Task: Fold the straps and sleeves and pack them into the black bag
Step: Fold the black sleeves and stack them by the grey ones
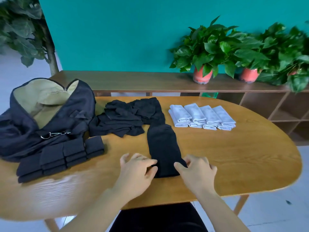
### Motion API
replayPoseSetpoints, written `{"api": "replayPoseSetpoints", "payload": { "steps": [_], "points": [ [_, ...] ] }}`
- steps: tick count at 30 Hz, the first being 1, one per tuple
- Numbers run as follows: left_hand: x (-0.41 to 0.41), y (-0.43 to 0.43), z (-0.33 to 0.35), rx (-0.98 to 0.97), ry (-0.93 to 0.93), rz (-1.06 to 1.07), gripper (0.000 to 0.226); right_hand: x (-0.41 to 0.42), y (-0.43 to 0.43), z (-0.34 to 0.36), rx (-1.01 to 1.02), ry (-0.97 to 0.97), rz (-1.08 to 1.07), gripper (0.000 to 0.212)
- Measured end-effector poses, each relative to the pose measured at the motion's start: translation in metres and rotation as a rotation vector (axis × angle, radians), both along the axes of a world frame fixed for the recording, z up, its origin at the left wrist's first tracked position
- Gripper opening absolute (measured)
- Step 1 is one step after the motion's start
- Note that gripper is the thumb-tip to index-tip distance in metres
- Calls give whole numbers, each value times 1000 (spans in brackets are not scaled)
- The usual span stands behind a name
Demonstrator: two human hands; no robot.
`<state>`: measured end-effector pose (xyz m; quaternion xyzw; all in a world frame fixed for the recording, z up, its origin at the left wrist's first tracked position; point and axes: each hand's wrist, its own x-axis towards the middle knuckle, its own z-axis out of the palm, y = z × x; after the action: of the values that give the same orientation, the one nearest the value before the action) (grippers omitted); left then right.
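A black sleeve [162,144] lies stretched out lengthwise on the wooden table [234,156], its near end towards me. My left hand [137,171] pinches the near left corner of that sleeve. On the near right corner, my right hand [197,171] pinches the cloth too. Behind it sits a loose pile of black sleeves [128,118]. Several folded black straps [63,156] are stacked at the left. The black bag [41,118] stands open beyond them, showing its tan lining.
Several folded white cloths [202,117] lie in rows at the right of the table. A wooden shelf unit [133,81] behind carries potted plants [207,52]. A leafy plant [20,30] stands at the far left.
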<state>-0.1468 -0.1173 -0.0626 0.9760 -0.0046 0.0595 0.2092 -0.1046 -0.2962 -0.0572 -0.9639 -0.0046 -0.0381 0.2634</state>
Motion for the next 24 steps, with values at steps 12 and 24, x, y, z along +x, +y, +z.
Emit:
{"api": "replayPoseSetpoints", "payload": {
  "steps": [12,24],
  "points": [
    [28,8,29,141,153,29,32,5,-25,19,-264,-167,-78,35],
    [117,4,-8,284,149,-169,108,106,24,-7,-622,-151,563,57]
  ]
}}
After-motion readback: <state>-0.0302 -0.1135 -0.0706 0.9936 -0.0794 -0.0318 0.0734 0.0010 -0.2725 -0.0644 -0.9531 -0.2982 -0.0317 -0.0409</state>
